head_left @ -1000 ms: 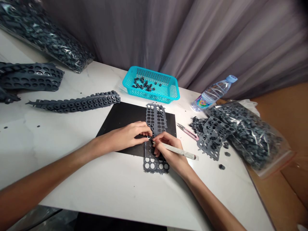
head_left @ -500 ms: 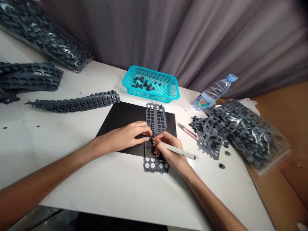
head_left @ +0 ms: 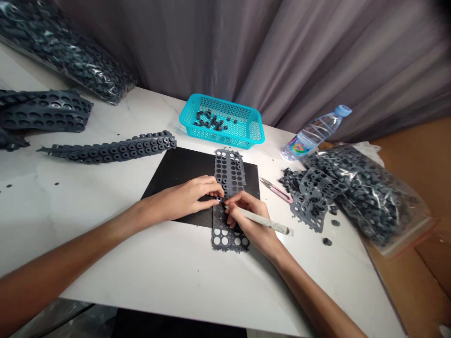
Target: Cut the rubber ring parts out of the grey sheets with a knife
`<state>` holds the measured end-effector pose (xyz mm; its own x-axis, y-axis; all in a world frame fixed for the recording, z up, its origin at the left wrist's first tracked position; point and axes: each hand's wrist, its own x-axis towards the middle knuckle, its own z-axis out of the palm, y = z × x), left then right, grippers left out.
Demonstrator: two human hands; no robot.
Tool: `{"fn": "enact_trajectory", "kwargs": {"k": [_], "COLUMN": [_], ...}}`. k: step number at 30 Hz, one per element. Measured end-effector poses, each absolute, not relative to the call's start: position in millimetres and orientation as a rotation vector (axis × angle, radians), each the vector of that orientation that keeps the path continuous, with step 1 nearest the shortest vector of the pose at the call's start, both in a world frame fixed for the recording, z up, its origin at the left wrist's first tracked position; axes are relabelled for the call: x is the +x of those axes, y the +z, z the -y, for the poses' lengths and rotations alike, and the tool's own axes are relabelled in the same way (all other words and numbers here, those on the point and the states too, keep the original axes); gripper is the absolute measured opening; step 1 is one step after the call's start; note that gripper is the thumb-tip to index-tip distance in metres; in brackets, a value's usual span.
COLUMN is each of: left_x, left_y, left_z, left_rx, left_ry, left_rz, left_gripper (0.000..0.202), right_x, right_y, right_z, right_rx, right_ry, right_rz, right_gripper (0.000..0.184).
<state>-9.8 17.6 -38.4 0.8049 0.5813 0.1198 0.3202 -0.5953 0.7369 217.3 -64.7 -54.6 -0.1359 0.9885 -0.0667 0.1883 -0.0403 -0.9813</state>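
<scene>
A dark grey rubber sheet with rows of round holes [head_left: 230,239] lies lengthwise over a black mat [head_left: 186,169]. My left hand [head_left: 197,195] reaches in from the left, its thumb and index finger closed at a small black rubber ring [head_left: 219,200] on the sheet's left side. In my right hand [head_left: 252,216] is a white pen-shaped tool [head_left: 268,221], held like a pencil. The tool's tip meets the sheet close to the ring, but fingers partly hide it, so its kind is unclear. Some holes near my fingers carry small ring parts.
Behind the mat stands a turquoise basket [head_left: 225,140] with small black parts. To the right are pink-handled thread snips [head_left: 278,190], a water bottle [head_left: 315,134], scrap sheet [head_left: 310,202] and a bag of parts [head_left: 380,197]. A strip of parts [head_left: 109,149] lies left.
The whole view has shifted very slightly. Both hands keep nearly the same pose at the same spot on the sheet.
</scene>
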Motion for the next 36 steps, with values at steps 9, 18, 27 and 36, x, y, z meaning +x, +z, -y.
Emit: {"fn": "enact_trajectory", "kwargs": {"k": [9, 18, 27, 36], "left_x": [-9.3, -9.2, -7.3, -0.3], "left_y": [-38.5, -35.4, -41.4, -40.4], "left_z": [-17.9, -13.6, -8.1, -6.0], "left_rx": [2.266, 2.379, 2.900, 2.164], "left_ry": [0.452, 0.436, 0.366, 0.836], "left_rz": [-0.662, -0.685, -0.570, -0.823], "left_gripper": [0.016, 0.018, 0.028, 0.020], "right_x": [215.8, 215.8, 215.5, 216.3], "right_y": [-52.8, -52.0, -54.7, -50.1], "right_z": [64.8, 66.4, 68.1, 70.9], "right_rx": [-1.340, -1.377, -1.374, -1.451], "right_ry": [1.242, 1.206, 1.182, 1.078], "right_rz": [1.438, 1.483, 1.531, 1.649], "right_gripper": [0.006, 0.005, 0.007, 0.007]}}
